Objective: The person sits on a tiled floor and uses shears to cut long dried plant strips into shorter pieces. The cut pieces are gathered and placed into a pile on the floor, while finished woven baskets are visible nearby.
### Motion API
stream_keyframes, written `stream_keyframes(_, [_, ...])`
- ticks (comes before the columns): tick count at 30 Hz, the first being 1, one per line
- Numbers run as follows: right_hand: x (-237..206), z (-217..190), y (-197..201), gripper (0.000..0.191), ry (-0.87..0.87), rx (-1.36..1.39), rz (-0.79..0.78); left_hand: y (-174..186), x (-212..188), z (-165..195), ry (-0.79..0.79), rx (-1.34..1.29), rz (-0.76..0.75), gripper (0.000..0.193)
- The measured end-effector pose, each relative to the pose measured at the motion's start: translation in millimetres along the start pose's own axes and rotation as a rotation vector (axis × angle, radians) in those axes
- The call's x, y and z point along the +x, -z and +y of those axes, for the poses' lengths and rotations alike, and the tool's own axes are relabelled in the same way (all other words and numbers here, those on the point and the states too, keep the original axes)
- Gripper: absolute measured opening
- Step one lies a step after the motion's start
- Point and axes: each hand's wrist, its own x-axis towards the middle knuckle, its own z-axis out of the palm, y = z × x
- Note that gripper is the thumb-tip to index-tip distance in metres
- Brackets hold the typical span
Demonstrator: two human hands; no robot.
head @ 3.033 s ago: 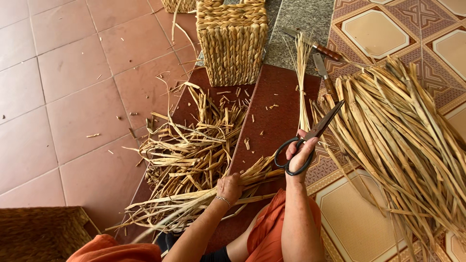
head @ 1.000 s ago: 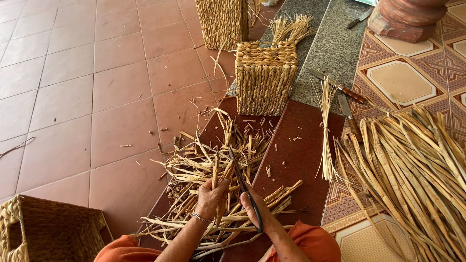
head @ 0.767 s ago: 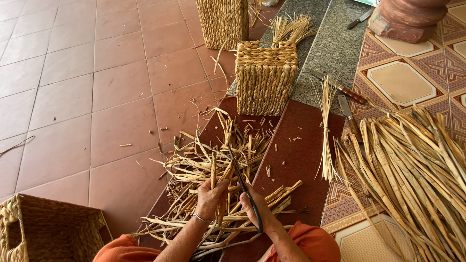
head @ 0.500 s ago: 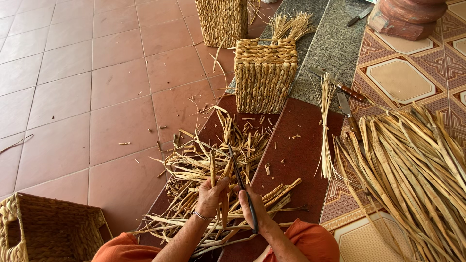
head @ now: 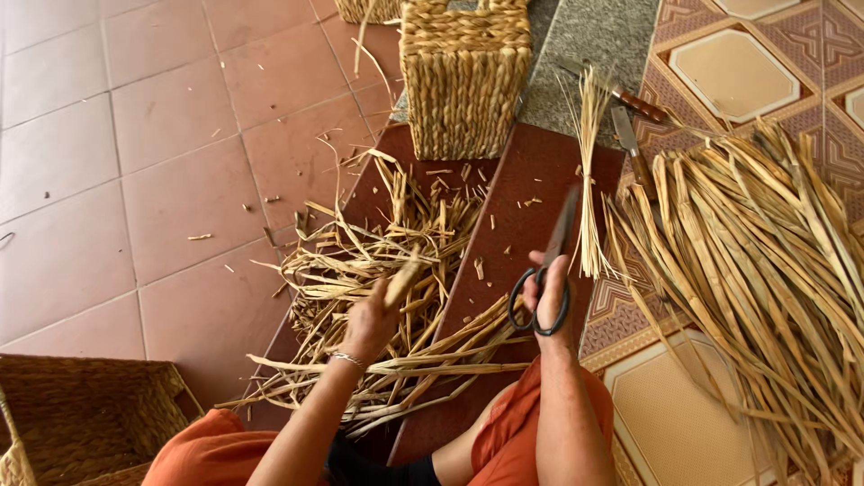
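Note:
My right hand point(head: 550, 290) grips black scissors point(head: 551, 261) by the loops, blades closed and pointing up over the dark red floor strip point(head: 531, 193). My left hand point(head: 373, 319), with a bracelet on the wrist, holds a short piece of dried straw point(head: 401, 280) above a pile of straw scraps point(head: 378, 270). Long stalks from that pile lie across in front of my knees.
A woven straw basket point(head: 464, 72) stands ahead on the strip. A large sheaf of long dried reeds point(head: 756, 270) lies right, a thin bundle point(head: 591, 171) beside it, two knives point(head: 630, 117) near its top. Another woven basket point(head: 81, 423) sits bottom left on the terracotta tiles.
My right hand has lifted the scissors out of the scrap pile and moved right over the red strip. My left hand has come up holding a short straw piece.

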Motion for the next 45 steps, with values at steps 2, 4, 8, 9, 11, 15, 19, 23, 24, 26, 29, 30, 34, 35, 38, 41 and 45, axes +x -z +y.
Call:
stream_keyframes(2, [4.0,-5.0,5.2,0.082,0.035,0.077,0.096,-29.2,9.4,21.1,0.161,0.260,-0.216,0.034])
stream_keyframes(4, [7.6,-7.5,10.0,0.080,0.035,0.169,0.195,-48.2,7.5,35.1,0.137,0.114,-0.251,0.045])
stream_keyframes(8, [9.0,-7.9,19.8,0.076,0.048,0.283,0.211,-88.4,-1.2,63.1,0.077,0.238,-0.274,0.034])
stream_keyframes(9, [8.9,-7.8,20.6,0.076,0.053,0.284,0.215,-96.3,-1.6,69.2,0.051,0.265,-0.295,0.036])
stream_keyframes(11, [7.8,-7.9,20.2,0.075,0.065,0.262,0.220,-107.0,-1.9,78.1,0.000,0.321,-0.334,0.041])
stream_keyframes(15, [6.7,-10.5,12.4,0.072,0.108,0.227,0.204,-105.7,1.6,79.0,-0.018,0.322,-0.279,0.026])
stream_keyframes(19, [4.4,-10.5,7.0,0.070,0.108,0.200,0.144,-86.8,12.9,67.2,0.074,-0.107,-0.302,0.022])
stream_keyframes(23, [-2.3,-1.2,-6.8,0.071,0.156,0.037,-0.060,-50.0,19.5,44.1,0.092,-0.711,-0.259,0.023])
stream_keyframes(24, [-4.0,3.0,-15.2,0.071,0.098,0.003,-0.115,-39.4,21.1,39.7,0.170,-0.753,-0.255,0.022])
stream_keyframes(26, [-11.1,11.4,-32.9,0.073,0.053,-0.087,-0.228,-17.5,23.8,32.2,0.328,-0.840,-0.248,0.021])
stream_keyframes(29, [-25.3,22.4,-58.2,0.075,0.016,-0.193,-0.395,5.2,19.2,25.5,0.182,-1.091,-0.146,0.021])
stream_keyframes(30, [-31.2,25.1,-63.4,0.077,-0.054,-0.191,-0.450,10.1,18.3,24.4,0.182,-1.069,-0.114,0.020])
stream_keyframes(34, [-44.9,30.8,-76.5,0.081,-0.081,-0.211,-0.556,16.8,11.6,25.7,0.197,-1.078,-0.015,0.018])
stream_keyframes(35, [-47.1,31.0,-77.3,0.082,-0.085,-0.202,-0.558,16.8,9.4,27.4,0.205,-1.101,0.003,0.018])
stream_keyframes(38, [-49.7,29.6,-77.1,0.085,-0.074,-0.207,-0.567,16.7,2.6,36.2,0.151,-1.003,0.062,0.016])
stream_keyframes(41, [-50.2,25.4,-75.0,0.086,-0.018,-0.271,-0.591,17.2,-5.5,47.4,0.272,-1.039,0.057,0.014])
stream_keyframes(45, [-50.8,16.9,-73.9,0.087,-0.023,-0.320,-0.591,16.4,-6.3,59.5,0.205,-1.027,0.073,0.014])
